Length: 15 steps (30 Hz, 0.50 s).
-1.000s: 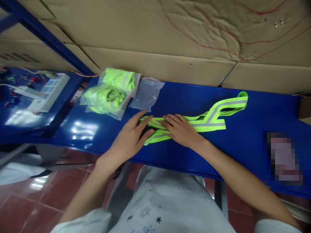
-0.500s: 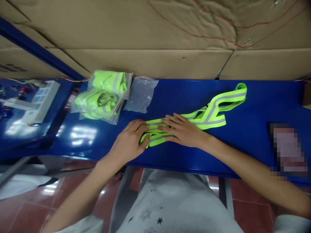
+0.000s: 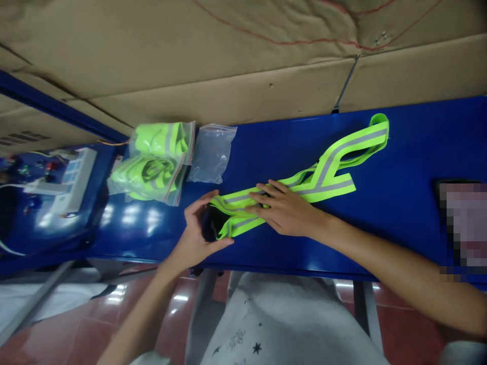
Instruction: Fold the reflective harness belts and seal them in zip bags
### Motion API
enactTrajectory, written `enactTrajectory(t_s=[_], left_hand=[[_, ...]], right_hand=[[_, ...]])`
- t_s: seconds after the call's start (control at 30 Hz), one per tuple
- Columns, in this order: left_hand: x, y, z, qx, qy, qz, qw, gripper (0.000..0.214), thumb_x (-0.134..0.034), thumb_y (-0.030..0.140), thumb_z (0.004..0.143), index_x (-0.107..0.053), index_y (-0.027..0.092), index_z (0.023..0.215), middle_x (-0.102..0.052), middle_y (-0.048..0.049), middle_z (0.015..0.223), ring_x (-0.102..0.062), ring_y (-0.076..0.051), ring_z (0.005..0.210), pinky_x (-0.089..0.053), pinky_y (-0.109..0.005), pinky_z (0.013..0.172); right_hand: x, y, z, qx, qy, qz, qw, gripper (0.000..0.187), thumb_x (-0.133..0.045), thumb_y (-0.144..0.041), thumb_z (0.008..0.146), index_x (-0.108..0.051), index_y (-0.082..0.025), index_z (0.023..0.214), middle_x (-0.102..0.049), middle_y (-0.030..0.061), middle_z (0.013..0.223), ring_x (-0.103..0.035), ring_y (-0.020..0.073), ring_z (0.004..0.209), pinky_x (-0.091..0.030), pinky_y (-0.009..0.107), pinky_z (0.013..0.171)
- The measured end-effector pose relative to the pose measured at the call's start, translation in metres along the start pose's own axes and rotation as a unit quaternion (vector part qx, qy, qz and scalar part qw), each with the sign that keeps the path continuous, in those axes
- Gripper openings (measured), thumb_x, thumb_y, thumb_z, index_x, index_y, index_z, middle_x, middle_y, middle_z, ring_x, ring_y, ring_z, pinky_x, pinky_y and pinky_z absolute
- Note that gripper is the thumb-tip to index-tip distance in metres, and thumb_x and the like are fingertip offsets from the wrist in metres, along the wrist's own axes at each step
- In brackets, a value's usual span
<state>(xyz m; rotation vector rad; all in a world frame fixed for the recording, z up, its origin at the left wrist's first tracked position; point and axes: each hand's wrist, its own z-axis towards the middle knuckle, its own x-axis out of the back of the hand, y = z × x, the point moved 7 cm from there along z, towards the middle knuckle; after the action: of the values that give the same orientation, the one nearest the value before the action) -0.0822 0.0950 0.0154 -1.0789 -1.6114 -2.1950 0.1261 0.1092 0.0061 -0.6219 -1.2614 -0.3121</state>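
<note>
A neon yellow reflective strap harness (image 3: 323, 172) with grey stripes lies stretched across the blue table, its far loop at the right. My right hand (image 3: 283, 208) rests flat on its middle, fingers spread and pointing left. Around the left end of the straps curves my left hand (image 3: 200, 230), thumb and fingers wide apart, with a dark gap between palm and bands. The fingertips are close to the strap edges; whether they touch is hard to tell.
Clear zip bags with folded yellow straps (image 3: 152, 170) lie at the back left, beside a flat clear zip bag (image 3: 213, 152). A power strip (image 3: 74, 182) sits far left. A pixelated dark-edged object (image 3: 464, 223) lies at right. Cardboard (image 3: 228, 96) lines the back.
My left hand has opened from its bent hold at the strap end and shifted slightly left and down. The right hand stays on the straps. The camera view has tilted slightly.
</note>
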Motion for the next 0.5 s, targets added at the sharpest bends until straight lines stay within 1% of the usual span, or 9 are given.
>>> enactTrajectory(t_s=[0.07, 0.1, 0.2, 0.3, 0.4, 0.43, 0.5], left_hand=[[-0.004, -0.005, 0.001, 0.008, 0.006, -0.011, 1.0, 0.092, -0.079, 0.057, 0.083, -0.022, 0.029, 0.151, -0.04, -0.0228, 0.159, -0.042, -0.035, 0.15, -0.038, -0.061, 0.122], [-0.006, -0.005, 0.003, 0.012, 0.004, 0.005, 1.0, 0.094, -0.08, 0.06, 0.082, -0.025, 0.028, 0.152, -0.043, -0.022, 0.157, -0.044, -0.036, 0.149, -0.038, -0.06, 0.122], [-0.013, 0.005, 0.012, 0.008, -0.02, 0.12, 0.993, 0.096, -0.079, 0.065, 0.079, -0.033, 0.027, 0.155, -0.048, -0.0186, 0.154, -0.046, -0.037, 0.145, -0.036, -0.058, 0.121], [-0.023, 0.018, 0.022, -0.015, -0.055, 0.24, 0.969, 0.088, -0.072, 0.066, 0.085, -0.039, 0.027, 0.156, -0.05, -0.0174, 0.151, -0.048, -0.037, 0.142, -0.038, -0.055, 0.117], [-0.029, 0.022, 0.026, -0.013, -0.069, 0.297, 0.952, 0.079, -0.064, 0.063, 0.093, -0.039, 0.026, 0.158, -0.047, -0.0192, 0.153, -0.046, -0.037, 0.143, -0.039, -0.053, 0.113], [-0.031, 0.022, 0.025, -0.011, -0.076, 0.305, 0.949, 0.08, -0.062, 0.064, 0.094, -0.037, 0.026, 0.16, -0.044, -0.0203, 0.156, -0.044, -0.038, 0.145, -0.039, -0.054, 0.113], [-0.034, 0.022, 0.022, -0.013, -0.1, 0.314, 0.944, 0.091, -0.061, 0.069, 0.092, -0.028, 0.025, 0.164, -0.034, -0.0228, 0.163, -0.037, -0.04, 0.15, -0.037, -0.057, 0.114]], right_hand=[[0.001, -0.001, 0.0, 0.0, 0.01, 0.009, 1.0, 0.046, -0.045, -0.024, 0.106, -0.057, -0.026, 0.15, -0.055, 0.008, 0.155, -0.043, 0.034, 0.149, -0.032, 0.058, 0.124], [0.001, -0.001, 0.0, 0.001, 0.013, 0.012, 1.0, 0.046, -0.045, -0.024, 0.106, -0.057, -0.025, 0.15, -0.055, 0.0086, 0.154, -0.043, 0.0343, 0.149, -0.032, 0.058, 0.124], [0.0, -0.001, 0.0, 0.003, 0.015, 0.013, 1.0, 0.043, -0.043, -0.025, 0.107, -0.06, -0.024, 0.146, -0.055, 0.0088, 0.154, -0.044, 0.0337, 0.148, -0.033, 0.058, 0.123], [0.0, 0.002, 0.0, 0.005, 0.015, -0.003, 1.0, 0.042, -0.043, -0.029, 0.108, -0.061, -0.023, 0.145, -0.055, 0.0076, 0.155, -0.046, 0.0324, 0.147, -0.034, 0.055, 0.124], [0.001, 0.008, -0.003, -0.001, 0.008, -0.021, 1.0, 0.044, -0.041, -0.03, 0.109, -0.058, -0.019, 0.148, -0.054, 0.0094, 0.155, -0.049, 0.0295, 0.146, -0.036, 0.05, 0.124], [0.002, 0.011, -0.006, -0.005, 0.005, -0.027, 1.0, 0.044, -0.041, -0.029, 0.109, -0.058, -0.017, 0.148, -0.054, 0.0109, 0.155, -0.049, 0.0294, 0.145, -0.037, 0.049, 0.124], [0.004, 0.015, -0.012, -0.012, 0.003, -0.042, 0.999, 0.045, -0.044, -0.023, 0.107, -0.056, -0.016, 0.149, -0.052, 0.0135, 0.156, -0.05, 0.0307, 0.145, -0.036, 0.051, 0.124]])
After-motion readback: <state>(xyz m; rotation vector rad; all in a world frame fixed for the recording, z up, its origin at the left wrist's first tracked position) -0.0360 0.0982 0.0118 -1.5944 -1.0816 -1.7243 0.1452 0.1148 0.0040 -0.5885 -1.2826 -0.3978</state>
